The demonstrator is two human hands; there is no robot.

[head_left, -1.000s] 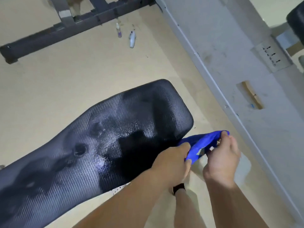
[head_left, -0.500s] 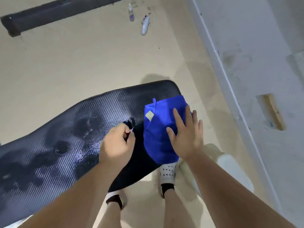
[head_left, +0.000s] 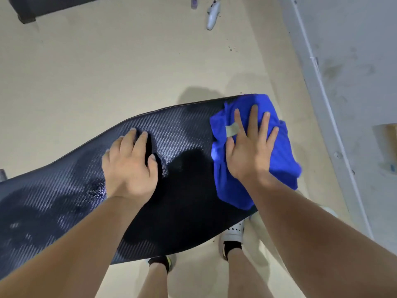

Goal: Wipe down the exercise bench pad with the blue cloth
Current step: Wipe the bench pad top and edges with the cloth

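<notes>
The black bench pad (head_left: 64, 201) has a woven texture with wet patches and runs from lower left to upper right. The blue cloth (head_left: 281, 160) lies spread over the pad's right end and hangs a little past its edge. My right hand (head_left: 250, 147) presses flat on the cloth with fingers spread. My left hand (head_left: 129, 166) rests palm down on the bare pad, left of the cloth, holding nothing.
A white spray bottle (head_left: 212, 16) and a small purple bottle (head_left: 194, 2) lie on the beige floor at the top. A dark machine frame (head_left: 28, 9) sits top left. A grey wall (head_left: 354, 61) runs along the right. My feet (head_left: 234, 237) stand beside the pad's near edge.
My left hand let go of the cloth and came down flat on the pad. My right hand laid the cloth on the pad's right end and slid it further toward that end.
</notes>
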